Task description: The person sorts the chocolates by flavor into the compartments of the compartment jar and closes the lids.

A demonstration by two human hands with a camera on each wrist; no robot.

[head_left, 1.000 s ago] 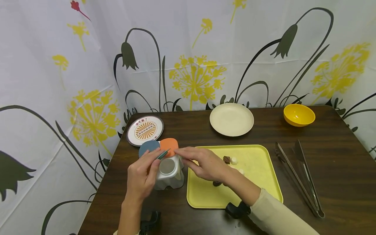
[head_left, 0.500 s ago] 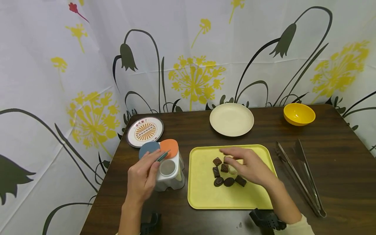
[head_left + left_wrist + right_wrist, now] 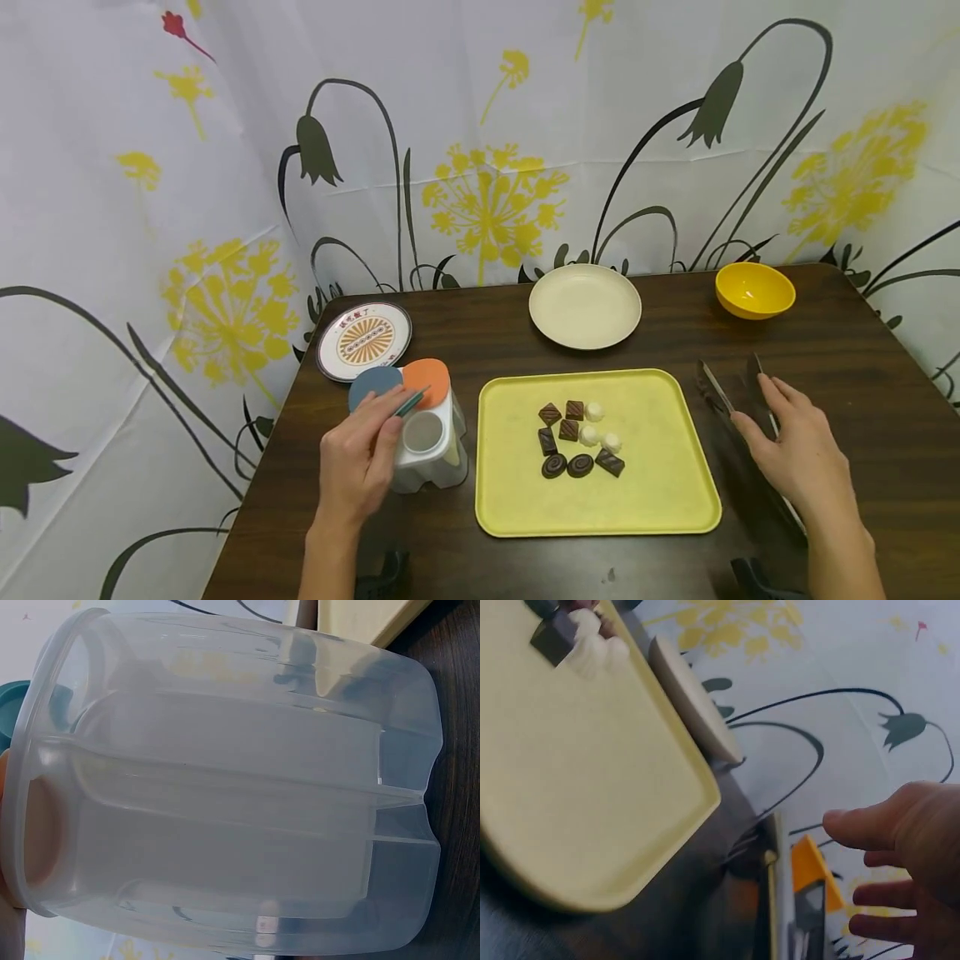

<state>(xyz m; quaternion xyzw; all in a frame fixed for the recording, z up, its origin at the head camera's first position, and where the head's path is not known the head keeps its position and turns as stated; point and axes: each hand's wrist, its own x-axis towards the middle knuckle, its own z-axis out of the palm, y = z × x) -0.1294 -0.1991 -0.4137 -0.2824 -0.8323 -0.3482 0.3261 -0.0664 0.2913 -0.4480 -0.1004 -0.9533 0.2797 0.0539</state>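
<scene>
A: "What does the left wrist view show up close?"

B: "The cloudy side of the container (image 3: 225,795), standing on the dark table (image 3: 461,750). The head view shows its top instead: 1 blue lid (image 3: 375,383), 1 orange lid (image 3: 430,382) and 1 round open hole."

A: "What is hard to see?"

B: "The left wrist view cuts off most of the left hand (image 3: 351,467). The right hand (image 3: 806,454) hides part of the metal tongs (image 3: 716,384). The right wrist view makes the sweets on the yellow tray (image 3: 600,512) blurry and cut off, but the head view shows 10: 7 dark and 3 white."

A: "How are the hands?"

B: "The left hand pinches the teal lid (image 3: 411,403) at the container. The right hand's thumb and fingers are spread apart, with nothing between them in the right wrist view. It is over the tongs, right of the tray; whether it touches them is hard to tell."

A: "And farther back?"

B: "1 patterned plate (image 3: 365,339) on the left, 1 cream plate (image 3: 585,307) in the middle, 1 yellow bowl (image 3: 755,291) on the right. Behind is a white cloth (image 3: 442,42) with flowers."
</scene>
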